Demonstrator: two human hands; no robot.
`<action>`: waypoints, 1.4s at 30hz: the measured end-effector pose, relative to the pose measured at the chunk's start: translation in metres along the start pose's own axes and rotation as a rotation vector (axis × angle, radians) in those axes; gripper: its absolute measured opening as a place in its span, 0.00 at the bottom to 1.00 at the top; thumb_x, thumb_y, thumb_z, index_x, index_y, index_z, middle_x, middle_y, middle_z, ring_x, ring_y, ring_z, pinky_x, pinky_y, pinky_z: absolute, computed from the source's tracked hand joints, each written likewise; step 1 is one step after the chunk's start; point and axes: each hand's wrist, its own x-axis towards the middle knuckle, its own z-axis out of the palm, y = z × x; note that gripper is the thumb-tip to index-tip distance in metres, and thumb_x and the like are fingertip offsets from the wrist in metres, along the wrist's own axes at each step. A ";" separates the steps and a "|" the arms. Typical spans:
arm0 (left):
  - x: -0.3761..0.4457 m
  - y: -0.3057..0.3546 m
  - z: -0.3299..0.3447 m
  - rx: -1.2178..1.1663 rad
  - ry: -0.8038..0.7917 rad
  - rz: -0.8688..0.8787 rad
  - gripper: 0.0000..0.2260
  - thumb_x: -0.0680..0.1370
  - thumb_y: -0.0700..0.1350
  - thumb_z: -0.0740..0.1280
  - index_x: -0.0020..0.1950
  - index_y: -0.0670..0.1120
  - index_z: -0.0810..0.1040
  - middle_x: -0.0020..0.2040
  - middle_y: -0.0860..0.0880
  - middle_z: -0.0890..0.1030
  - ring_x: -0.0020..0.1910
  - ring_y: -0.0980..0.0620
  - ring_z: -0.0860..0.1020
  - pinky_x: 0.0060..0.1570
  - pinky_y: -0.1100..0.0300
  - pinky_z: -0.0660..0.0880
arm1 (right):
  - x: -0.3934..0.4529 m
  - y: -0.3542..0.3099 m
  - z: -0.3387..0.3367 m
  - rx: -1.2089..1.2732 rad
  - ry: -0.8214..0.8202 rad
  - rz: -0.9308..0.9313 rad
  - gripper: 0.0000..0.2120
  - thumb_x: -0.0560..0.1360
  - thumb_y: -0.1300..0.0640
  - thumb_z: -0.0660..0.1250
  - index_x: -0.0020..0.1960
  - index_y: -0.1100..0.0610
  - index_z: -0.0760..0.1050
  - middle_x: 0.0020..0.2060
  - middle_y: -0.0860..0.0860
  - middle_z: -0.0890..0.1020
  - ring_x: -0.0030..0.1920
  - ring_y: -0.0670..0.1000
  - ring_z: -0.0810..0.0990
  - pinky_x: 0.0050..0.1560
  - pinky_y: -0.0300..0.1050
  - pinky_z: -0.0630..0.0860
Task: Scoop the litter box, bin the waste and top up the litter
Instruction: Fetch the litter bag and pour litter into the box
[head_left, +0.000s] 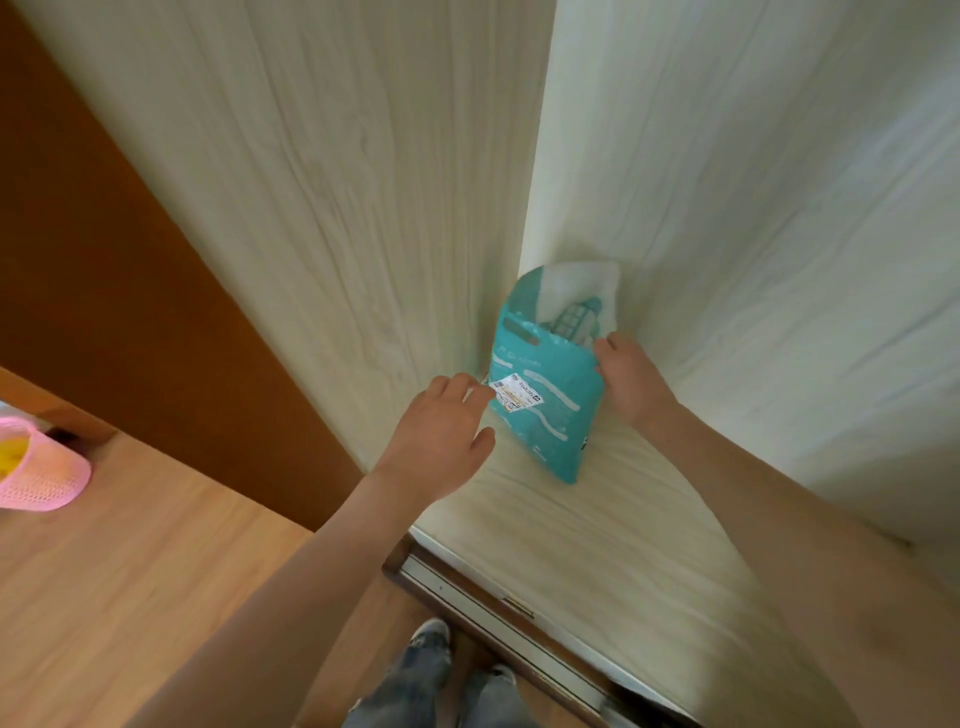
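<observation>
A teal plastic bag (548, 395) with a white label stands in the back corner of a pale wood-grain cupboard. Its top is open and a teal slotted scoop (574, 319) shows inside. My right hand (631, 376) grips the bag's right edge near the opening. My left hand (441, 431) reaches to the bag's left side, fingers spread and relaxed, fingertips at the label; whether they touch it I cannot tell. No litter box is in view.
The cupboard floor (597, 530) ends at a metal sliding track (498, 608). A brown door panel (130, 270) stands at left over the wooden floor (130, 571). A pink mesh basket (39, 467) lies at the far left. My feet show at the bottom.
</observation>
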 end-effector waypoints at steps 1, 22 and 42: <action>0.000 0.000 -0.001 0.005 0.001 0.010 0.20 0.79 0.49 0.60 0.71 0.47 0.67 0.66 0.48 0.70 0.63 0.46 0.67 0.60 0.54 0.67 | -0.005 -0.004 0.000 -0.024 0.000 -0.036 0.08 0.72 0.71 0.63 0.51 0.66 0.73 0.46 0.62 0.74 0.46 0.58 0.73 0.41 0.44 0.63; -0.002 0.013 0.027 -0.055 0.003 0.007 0.25 0.76 0.50 0.65 0.71 0.45 0.64 0.64 0.44 0.70 0.61 0.44 0.69 0.57 0.52 0.70 | -0.221 -0.050 0.022 0.088 0.108 -0.050 0.17 0.59 0.73 0.76 0.44 0.61 0.77 0.42 0.56 0.78 0.47 0.51 0.70 0.48 0.41 0.69; 0.009 -0.001 0.051 0.135 -0.172 -0.083 0.08 0.76 0.40 0.61 0.55 0.41 0.71 0.49 0.42 0.79 0.47 0.42 0.78 0.38 0.56 0.70 | -0.250 -0.040 -0.004 -0.179 0.087 0.218 0.10 0.61 0.65 0.79 0.35 0.63 0.78 0.32 0.57 0.77 0.34 0.56 0.77 0.34 0.45 0.78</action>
